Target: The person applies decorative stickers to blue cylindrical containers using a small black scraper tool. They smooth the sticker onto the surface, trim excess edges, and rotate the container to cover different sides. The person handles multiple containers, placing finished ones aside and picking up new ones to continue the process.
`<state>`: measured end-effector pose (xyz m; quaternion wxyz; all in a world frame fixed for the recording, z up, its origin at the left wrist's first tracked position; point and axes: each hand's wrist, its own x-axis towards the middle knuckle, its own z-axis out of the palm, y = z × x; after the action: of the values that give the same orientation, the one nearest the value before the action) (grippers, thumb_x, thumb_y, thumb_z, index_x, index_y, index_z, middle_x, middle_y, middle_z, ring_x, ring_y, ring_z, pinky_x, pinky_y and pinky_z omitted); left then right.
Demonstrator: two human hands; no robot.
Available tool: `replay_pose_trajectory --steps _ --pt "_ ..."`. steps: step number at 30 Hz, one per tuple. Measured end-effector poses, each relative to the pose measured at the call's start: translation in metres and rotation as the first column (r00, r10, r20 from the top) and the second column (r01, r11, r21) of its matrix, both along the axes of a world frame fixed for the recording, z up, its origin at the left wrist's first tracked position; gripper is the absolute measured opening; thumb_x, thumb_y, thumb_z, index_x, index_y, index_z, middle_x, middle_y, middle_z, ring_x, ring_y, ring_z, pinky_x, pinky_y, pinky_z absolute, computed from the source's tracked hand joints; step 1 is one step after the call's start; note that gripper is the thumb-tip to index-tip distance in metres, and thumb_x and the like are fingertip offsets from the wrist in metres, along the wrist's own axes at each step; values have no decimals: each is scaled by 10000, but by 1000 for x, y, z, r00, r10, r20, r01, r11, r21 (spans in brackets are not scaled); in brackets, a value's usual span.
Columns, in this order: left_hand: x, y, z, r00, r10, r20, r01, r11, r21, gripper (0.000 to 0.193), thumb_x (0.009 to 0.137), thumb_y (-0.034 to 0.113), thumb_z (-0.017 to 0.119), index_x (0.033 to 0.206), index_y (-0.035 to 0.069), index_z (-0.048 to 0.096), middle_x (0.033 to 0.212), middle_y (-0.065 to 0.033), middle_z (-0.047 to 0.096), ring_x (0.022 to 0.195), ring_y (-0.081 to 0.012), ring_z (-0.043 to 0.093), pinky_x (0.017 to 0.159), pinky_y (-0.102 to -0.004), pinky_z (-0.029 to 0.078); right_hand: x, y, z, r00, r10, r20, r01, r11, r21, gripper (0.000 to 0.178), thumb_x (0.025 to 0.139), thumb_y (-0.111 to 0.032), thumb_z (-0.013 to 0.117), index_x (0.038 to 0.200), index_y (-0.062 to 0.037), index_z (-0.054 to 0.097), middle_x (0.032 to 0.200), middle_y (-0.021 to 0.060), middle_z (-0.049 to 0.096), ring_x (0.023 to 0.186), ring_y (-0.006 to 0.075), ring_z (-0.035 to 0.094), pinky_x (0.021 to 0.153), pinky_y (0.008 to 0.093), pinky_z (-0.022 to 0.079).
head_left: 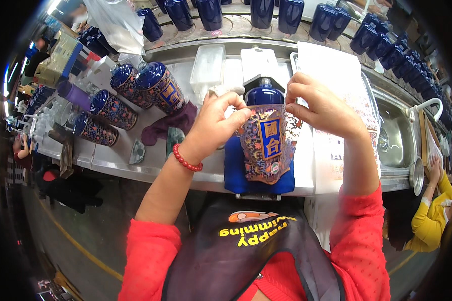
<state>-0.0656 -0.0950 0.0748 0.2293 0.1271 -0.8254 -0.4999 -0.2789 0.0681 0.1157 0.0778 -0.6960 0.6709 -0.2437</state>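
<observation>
A dark blue bottle lies on a blue padded rest, its neck pointing away from me. Over its upper face hangs a thin patterned decal sheet, floral with a blue and gold panel and a wavy lower edge. My left hand is closed, thumb and forefinger pinching the sheet's upper left edge. A whitish cloth-like piece shows at its fingers; whether they hold it I cannot tell. My right hand is closed in a pinch at the sheet's upper right corner.
Several decorated bottles stand at left beside a purple cloth. A clear plastic tub sits behind. Decal sheets lie at right, before a sink. Plain blue bottles line the far conveyor. Another person's yellow sleeve is at far right.
</observation>
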Motion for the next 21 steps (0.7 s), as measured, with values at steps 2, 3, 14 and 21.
replay_pose_trajectory --steps 2,3,14,21 --pt "-3 -5 -7 1000 16 23 -17 999 39 198 933 195 691 846 23 646 752 -61 658 665 -107 620 649 -279 489 -4 -4 -7 1000 -15 23 15 1000 -27 128 903 -87 707 906 -19 600 1004 119 579 938 304 599 805 387 496" --pt "-6 -7 -11 1000 25 4 -25 998 50 198 932 196 692 846 24 646 757 -61 657 658 -106 619 642 -276 488 -4 -5 -10 1000 -29 5 29 999 -43 132 910 -99 706 909 -17 602 1014 118 583 948 306 601 819 388 497" --pt "-26 -29 -48 998 61 24 -64 987 144 213 962 281 660 871 89 648 844 -56 656 977 -245 530 1040 -427 328 -4 -12 -41 958 -163 235 181 982 -57 172 946 -124 689 898 -5 575 997 120 568 923 284 588 803 364 496" --pt "-34 -32 -48 999 48 -4 -47 992 119 232 974 296 655 894 79 642 834 -64 657 981 -242 555 1093 -448 293 -4 -13 -46 952 -188 242 209 976 -64 159 955 -117 679 935 2 576 1022 130 575 936 277 588 819 358 503"
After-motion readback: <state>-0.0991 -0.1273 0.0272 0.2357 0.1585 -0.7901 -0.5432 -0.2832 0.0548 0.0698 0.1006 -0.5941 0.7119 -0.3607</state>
